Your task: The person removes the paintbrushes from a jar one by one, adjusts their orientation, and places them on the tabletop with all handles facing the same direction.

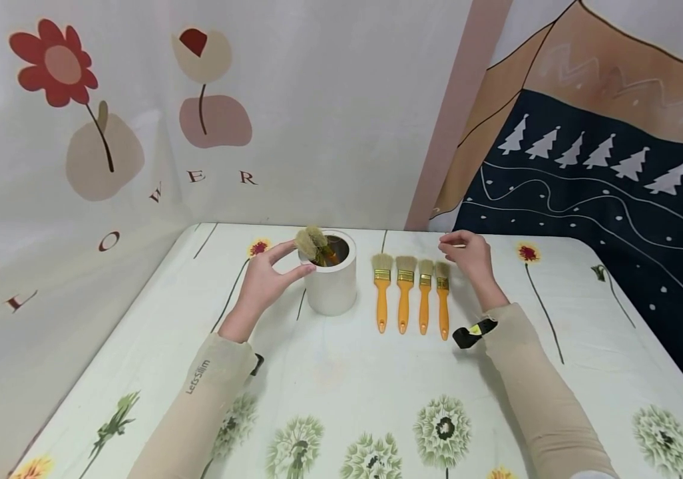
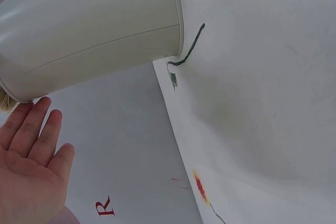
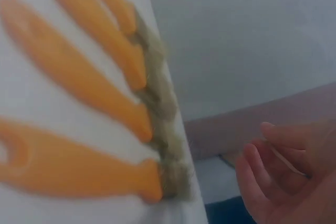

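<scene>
A white cylindrical holder (image 1: 331, 293) stands upright on the table, with paintbrushes (image 1: 313, 241) in it, bristles up and leaning left over the rim. My left hand (image 1: 265, 279) is at the holder's left side, thumb near the front rim. In the left wrist view, the left hand's (image 2: 34, 161) extended fingers reach the rim beside some bristles. Several orange-handled paintbrushes (image 1: 404, 293) lie in a row right of the holder, bristles away from me. Past the row's far right end, my right hand (image 1: 470, 256) hovers with loosely bent fingers, holding nothing visible.
The table (image 1: 329, 372) wears a white cloth printed with flowers and dandelions. Behind it hangs a printed curtain (image 1: 329, 120); at the right is a dark cloth with white trees (image 1: 587, 173). Black wrist straps (image 1: 474, 332) show at both sleeves.
</scene>
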`<action>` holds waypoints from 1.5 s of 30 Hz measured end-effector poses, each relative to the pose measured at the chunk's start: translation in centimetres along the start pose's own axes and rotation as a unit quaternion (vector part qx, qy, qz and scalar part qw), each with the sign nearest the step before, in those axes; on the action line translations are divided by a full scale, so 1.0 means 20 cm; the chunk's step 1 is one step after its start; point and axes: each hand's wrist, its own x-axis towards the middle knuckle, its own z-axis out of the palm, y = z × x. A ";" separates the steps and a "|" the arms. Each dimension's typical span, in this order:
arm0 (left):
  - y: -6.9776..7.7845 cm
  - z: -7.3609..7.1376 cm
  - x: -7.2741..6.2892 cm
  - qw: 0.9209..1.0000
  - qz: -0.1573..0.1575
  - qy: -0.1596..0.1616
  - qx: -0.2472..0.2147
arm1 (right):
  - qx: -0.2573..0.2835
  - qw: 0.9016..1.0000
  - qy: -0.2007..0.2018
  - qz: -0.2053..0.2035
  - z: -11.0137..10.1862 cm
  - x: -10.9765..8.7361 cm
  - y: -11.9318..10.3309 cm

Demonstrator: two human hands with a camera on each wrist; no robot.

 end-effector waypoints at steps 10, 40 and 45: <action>0.00 0.00 0.00 1.000 -0.001 0.000 0.001 | 0.065 0.998 -0.018 -0.020 0.06 -0.03 -0.20; 0.00 0.00 0.00 1.000 0.001 -0.006 -0.007 | 0.132 0.969 -0.142 -0.150 0.41 -0.28 -0.67; -0.01 0.00 -0.01 1.000 0.008 -0.006 -0.004 | 0.131 0.959 -0.181 -0.173 0.47 -0.30 -0.71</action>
